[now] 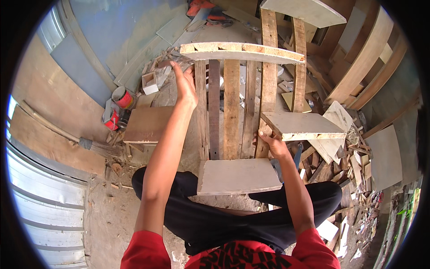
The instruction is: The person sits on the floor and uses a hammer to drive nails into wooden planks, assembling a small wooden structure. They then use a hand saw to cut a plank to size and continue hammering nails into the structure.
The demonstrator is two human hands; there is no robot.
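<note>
In front of me stands a wooden slatted shelf piece with upright slats and pale boards fixed across them. My left hand is raised beside the leftmost slat, just below the left end of the long upper board. Its fingers are stretched out; whether they touch the wood I cannot tell. My right hand is closed round a thicker upright, under the corner of the right-hand board. The lowest board lies between my knees. Another board tops the two right uprights.
A low wooden stool stands left, near red paint tins, a small white box and a broom. Wood scraps pile up at right. Long planks lean on the right wall; a corrugated metal sheet borders the left.
</note>
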